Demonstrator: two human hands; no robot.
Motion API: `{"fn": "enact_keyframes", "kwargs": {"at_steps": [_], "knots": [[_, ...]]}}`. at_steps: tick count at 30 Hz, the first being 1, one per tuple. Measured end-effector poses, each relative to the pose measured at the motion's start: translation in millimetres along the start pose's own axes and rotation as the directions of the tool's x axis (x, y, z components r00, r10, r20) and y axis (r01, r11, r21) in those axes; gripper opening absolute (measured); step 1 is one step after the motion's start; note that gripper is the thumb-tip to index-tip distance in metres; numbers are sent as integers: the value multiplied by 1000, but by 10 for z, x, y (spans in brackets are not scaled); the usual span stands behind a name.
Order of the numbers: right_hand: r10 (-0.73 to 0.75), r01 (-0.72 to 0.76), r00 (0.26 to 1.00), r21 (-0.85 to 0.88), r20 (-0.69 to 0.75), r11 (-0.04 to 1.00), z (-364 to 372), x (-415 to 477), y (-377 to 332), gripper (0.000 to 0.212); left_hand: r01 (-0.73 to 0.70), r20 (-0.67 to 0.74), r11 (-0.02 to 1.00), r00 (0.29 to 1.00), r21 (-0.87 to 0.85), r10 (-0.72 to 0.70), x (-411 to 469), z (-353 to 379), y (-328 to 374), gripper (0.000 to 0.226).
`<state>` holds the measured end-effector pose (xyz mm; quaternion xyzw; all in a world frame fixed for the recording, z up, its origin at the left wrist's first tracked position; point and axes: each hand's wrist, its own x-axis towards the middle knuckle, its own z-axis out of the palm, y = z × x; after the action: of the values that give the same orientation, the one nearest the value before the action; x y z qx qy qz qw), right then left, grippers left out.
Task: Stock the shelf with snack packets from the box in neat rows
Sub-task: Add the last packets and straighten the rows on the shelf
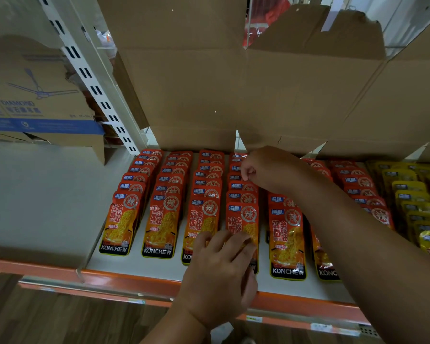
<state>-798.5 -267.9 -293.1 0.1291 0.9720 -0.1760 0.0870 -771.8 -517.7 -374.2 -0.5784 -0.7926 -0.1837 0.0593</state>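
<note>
Six rows of red snack packets already lie shingled front to back on the shelf, labels up and fairly straight, with yellow packets filling the far right. So most of this stretch looks stocked, and I'm tidying the fourth row. My left hand lies flat, fingers spread, pressing on that row's front packet. My right hand is curled over the packet tops near the back; I can't tell whether it pinches one. The cardboard box stands behind, contents hidden. The pouches are glossy, flat and slippery-looking.
</note>
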Motion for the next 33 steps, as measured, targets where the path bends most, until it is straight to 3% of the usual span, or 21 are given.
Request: {"fn": "enact_keyframes", "kwargs": {"at_steps": [16, 33], "knots": [[45, -47, 998, 45, 40, 998, -8, -21, 28, 28, 5, 14, 1000, 1000, -4, -5, 2, -14, 1, 42], [41, -41, 998, 4, -39, 999, 33, -42, 48, 31, -1, -8, 1000, 1000, -14, 1, -3, -7, 5, 42]]}}
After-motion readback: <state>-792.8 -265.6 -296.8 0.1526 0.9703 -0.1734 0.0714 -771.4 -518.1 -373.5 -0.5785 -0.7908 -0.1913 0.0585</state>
